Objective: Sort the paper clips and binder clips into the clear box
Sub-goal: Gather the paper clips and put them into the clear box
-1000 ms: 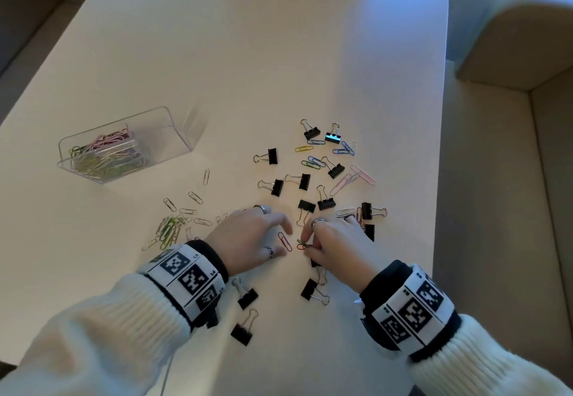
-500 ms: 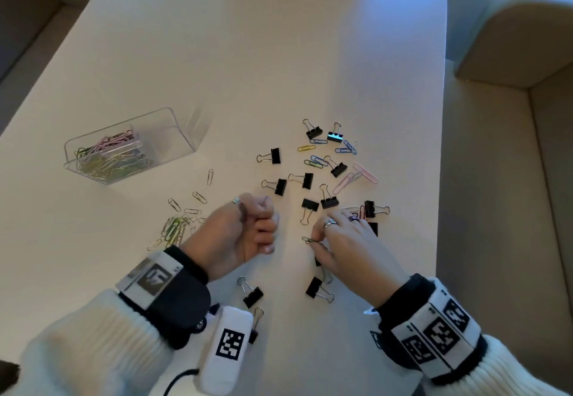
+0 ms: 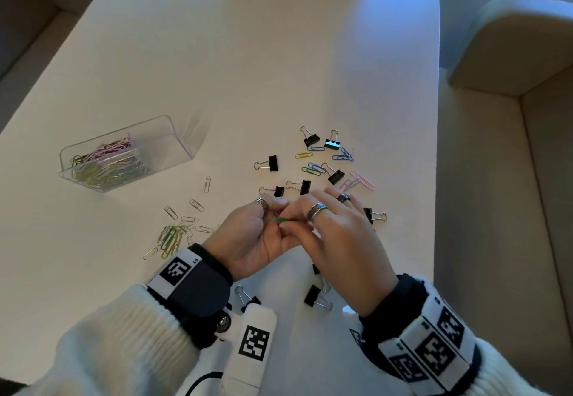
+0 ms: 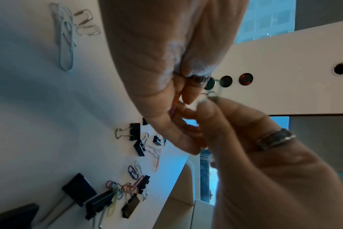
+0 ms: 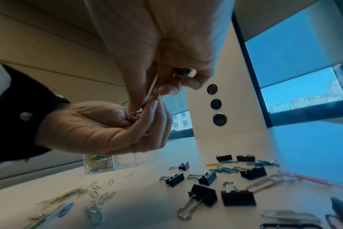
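Note:
Both hands meet a little above the table. My right hand (image 3: 290, 222) pinches a green paper clip (image 3: 277, 219) between thumb and forefinger and holds it against my left hand (image 3: 277, 209). The left hand's fingers are curled round a few paper clips (image 4: 174, 106); in the right wrist view one clip (image 5: 135, 115) shows inside that fist. The clear box (image 3: 178, 130) stands at the left, with several coloured paper clips at its near end. Black binder clips (image 3: 273, 163) and coloured paper clips (image 3: 314, 168) lie scattered beyond the hands.
A heap of silver and green paper clips (image 3: 173, 234) lies left of my left wrist. More binder clips (image 3: 314, 298) lie under my wrists near the front. The table's right edge (image 3: 435, 178) runs along a beige seat.
The right hand lifted a green paper clip off the table and brought it over to the left hand. The left hand rose, turned and closed into a fist.

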Available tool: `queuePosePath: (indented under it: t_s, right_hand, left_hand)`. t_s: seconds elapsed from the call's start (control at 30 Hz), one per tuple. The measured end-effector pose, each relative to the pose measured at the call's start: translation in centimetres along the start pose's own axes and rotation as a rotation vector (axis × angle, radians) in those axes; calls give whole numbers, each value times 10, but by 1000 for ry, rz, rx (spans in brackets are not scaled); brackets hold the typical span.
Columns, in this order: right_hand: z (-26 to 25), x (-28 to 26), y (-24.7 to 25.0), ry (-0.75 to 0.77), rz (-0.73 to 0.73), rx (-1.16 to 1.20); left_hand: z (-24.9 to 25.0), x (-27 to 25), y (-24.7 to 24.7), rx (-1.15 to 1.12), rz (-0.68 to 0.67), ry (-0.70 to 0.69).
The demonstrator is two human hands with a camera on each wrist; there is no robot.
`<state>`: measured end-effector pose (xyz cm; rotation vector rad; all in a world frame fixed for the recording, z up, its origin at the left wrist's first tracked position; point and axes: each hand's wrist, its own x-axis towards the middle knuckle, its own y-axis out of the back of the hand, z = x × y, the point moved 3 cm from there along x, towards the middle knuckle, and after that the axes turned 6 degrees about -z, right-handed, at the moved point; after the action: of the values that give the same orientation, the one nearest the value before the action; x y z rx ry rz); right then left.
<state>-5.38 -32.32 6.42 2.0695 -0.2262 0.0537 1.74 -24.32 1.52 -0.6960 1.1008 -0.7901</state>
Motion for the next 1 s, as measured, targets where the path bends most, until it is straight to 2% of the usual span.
queuePosePath:
  t_s: [0.07,0.1,0.17,0.23,0.27,0.33,0.4,0.5,0.6,0.87,1.0]
  right_hand:
    - [4,4,0,9,-33,-33]
    - [9,6,4,0,-23,32]
    - [26,10,17,-73,47,209]
    - [51,12,28,-186,29,235]
    - [65,12,31,-236,-48,159]
    - [88,7,27,-318,-308,-45]
    - [101,1,19,-360,-537,-150]
    - [107,-2,9,-347,-651,-194]
    - [108,-2,3,-306,-663,-227]
    - [108,2,-10,-204,-582,-207]
    - [107,0,-15,-144,-539,-276]
  left_hand:
    - [0,2,1,20,26,15]
    - [1,2,1,36,51,15]
    - [3,2,3,57,114,3]
    - [4,1,5,73,159,2]
    - [3,0,7,78,175,2]
    - [2,-1,10,81,207,7]
    - [1,0,11,89,235,16]
    - [0,3,10,95,253,5]
    - [0,5,13,93,272,-19]
    - [4,6,19,2,313,-115]
    - [-6,6,20,-13,307,-90]
